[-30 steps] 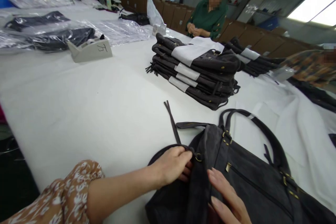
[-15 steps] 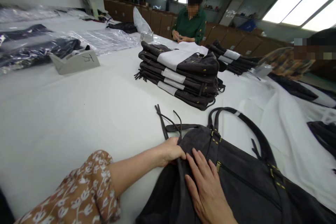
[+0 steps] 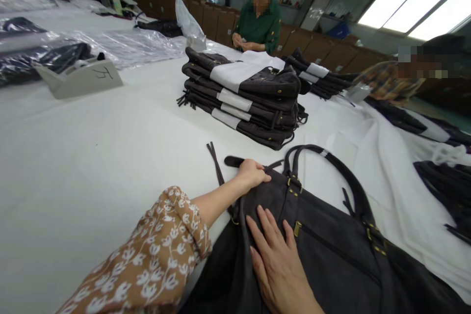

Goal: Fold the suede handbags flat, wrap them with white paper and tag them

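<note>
A dark grey suede bag [image 3: 331, 250] with brass fittings lies flat on the white table [image 3: 110, 147] in front of me. My left hand [image 3: 252, 174] rests curled on the bag's top left corner, fingers closed over its edge beside a loose strap [image 3: 215, 162]. My right hand [image 3: 274, 260] lies flat and open on the bag's front, fingers stretched toward the corner. The bag's two handles [image 3: 331, 167] arch onto the table behind.
A stack of folded dark bags [image 3: 243, 98] with white paper bands stands mid-table. A beige tape dispenser [image 3: 79, 78] and plastic-wrapped bags [image 3: 47, 56] lie at the left. A person in green [image 3: 257, 27] works at the far side; another person [image 3: 405, 81] is at the right.
My left hand has slid up along the bag's edge to its top corner. My right hand moved forward and flattened onto the bag's front.
</note>
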Motion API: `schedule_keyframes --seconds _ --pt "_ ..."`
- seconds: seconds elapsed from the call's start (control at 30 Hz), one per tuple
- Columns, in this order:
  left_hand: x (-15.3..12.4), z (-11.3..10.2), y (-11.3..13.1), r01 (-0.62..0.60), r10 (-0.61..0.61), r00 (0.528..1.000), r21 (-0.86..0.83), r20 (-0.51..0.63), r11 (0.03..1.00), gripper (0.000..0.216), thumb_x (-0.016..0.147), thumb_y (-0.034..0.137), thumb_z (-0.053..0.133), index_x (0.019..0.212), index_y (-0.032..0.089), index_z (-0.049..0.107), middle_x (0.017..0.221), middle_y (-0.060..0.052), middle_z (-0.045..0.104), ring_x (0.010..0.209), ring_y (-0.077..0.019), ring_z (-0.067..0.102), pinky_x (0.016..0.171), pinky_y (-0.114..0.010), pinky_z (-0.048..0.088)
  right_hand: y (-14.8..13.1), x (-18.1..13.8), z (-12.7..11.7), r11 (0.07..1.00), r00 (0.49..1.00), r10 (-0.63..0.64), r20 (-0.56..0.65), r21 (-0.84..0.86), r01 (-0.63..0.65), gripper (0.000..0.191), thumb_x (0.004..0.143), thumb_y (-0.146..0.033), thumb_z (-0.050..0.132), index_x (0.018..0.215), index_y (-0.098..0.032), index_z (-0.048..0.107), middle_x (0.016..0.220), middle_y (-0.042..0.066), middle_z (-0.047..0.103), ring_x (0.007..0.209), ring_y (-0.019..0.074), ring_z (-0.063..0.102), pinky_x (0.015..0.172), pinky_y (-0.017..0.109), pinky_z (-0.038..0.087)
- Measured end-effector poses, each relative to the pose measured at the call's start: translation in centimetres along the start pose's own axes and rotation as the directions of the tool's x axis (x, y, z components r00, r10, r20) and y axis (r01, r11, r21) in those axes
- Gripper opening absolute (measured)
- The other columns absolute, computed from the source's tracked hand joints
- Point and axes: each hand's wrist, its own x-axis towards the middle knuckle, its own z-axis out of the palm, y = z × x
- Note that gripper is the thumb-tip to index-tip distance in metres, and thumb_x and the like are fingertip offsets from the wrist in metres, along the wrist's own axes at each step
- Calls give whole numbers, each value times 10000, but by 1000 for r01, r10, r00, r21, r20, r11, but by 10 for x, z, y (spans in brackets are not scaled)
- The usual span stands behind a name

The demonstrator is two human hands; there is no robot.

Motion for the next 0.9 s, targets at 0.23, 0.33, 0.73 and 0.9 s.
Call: schedule_keyframes --seconds 0.23,0.33,0.73,0.9 --pt "-37 -47 -7 -232 252 964 199 -85 952 193 777 349 633 838 174 689 872 -47 699 876 -175 617 862 -284 449 0 5 3 995 998 21 57 93 -26 461 953 -261 281 1357 -163 479 1455 164 409 1334 310 381 1025 568 332" --pt "-109 -79 -12 -296 318 933 143 -167 944 207 857 328 506 908 187 649 823 -10 678 725 -113 607 701 -223 457 0 7 4 994 999 10 42 110 -14 460 957 -269 279 1358 -159 474 1454 164 409 1335 314 378 1026 573 329" --pt "-226 -95 25 20 -343 837 604 426 797 639 701 749 463 791 144 650 488 -65 592 430 -211 555 461 -297 424 -3 7 2 995 999 11 32 98 -14 464 976 -282 241 1348 -140 479 1442 174 423 1322 329 398 1030 578 326" --pt "-228 -82 4 335 -495 783 416 376 845 275 718 328 550 925 159 614 533 -11 589 507 -200 608 530 -290 480 -5 8 1 993 999 28 29 112 -31 443 980 -324 297 1342 -155 489 1448 164 419 1327 317 393 1047 569 310"
